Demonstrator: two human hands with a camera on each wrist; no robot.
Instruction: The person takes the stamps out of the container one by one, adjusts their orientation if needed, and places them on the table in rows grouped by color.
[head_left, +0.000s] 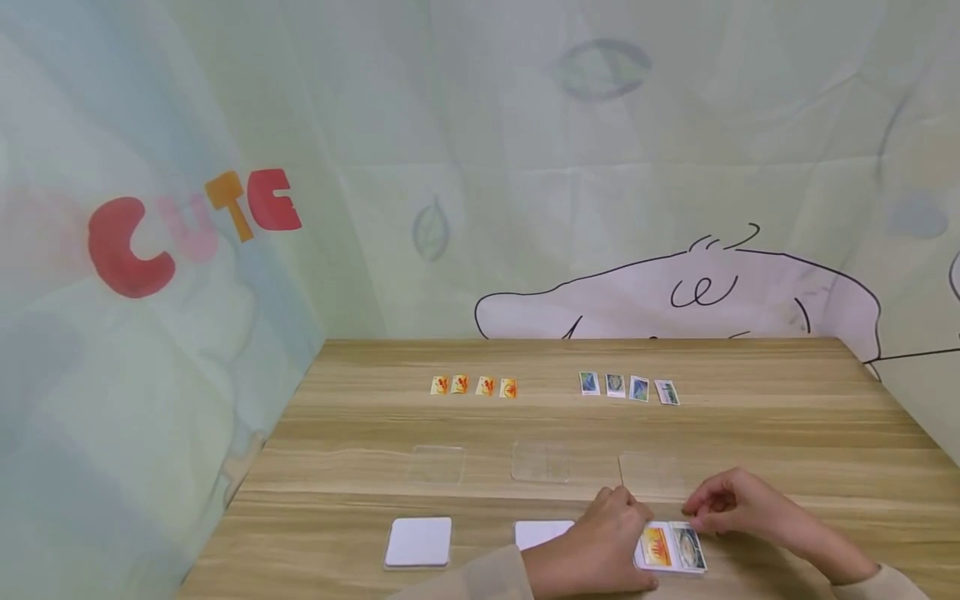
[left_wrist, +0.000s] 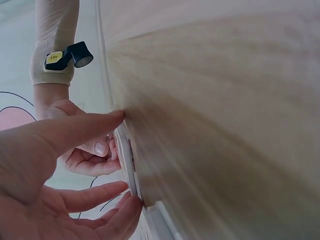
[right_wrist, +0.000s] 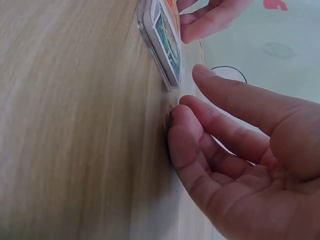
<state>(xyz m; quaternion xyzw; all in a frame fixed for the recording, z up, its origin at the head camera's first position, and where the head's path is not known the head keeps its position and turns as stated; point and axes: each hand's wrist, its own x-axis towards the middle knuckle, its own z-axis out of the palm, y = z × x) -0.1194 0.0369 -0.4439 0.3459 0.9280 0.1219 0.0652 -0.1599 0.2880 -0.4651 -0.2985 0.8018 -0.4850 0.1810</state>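
Observation:
A clear-edged white block (head_left: pixel 671 547) lies on the table, bearing an orange picture card (head_left: pixel 656 547) and a dark green picture card (head_left: pixel 688 546). At its left side is my left hand (head_left: pixel 600 542), fingers by the far corner and thumb by the near one. In the left wrist view, the left fingers (left_wrist: pixel 131 205) reach the block's edge. My right hand (head_left: pixel 742 508) is just beyond the block's right side. Seen from the right wrist, this hand (right_wrist: pixel 235 145) has loosely bent fingers and a raised thumb, with nothing between them.
Another white block (head_left: pixel 418 542) lies at left, and a further one (head_left: pixel 542 532) is partly behind the left hand. Clear plates (head_left: pixel 540 462) form a row mid-table. Toward the back lie several orange cards (head_left: pixel 484 386) and several blue-green cards (head_left: pixel 615 385). A printed curtain (head_left: pixel 405 167) hangs behind.

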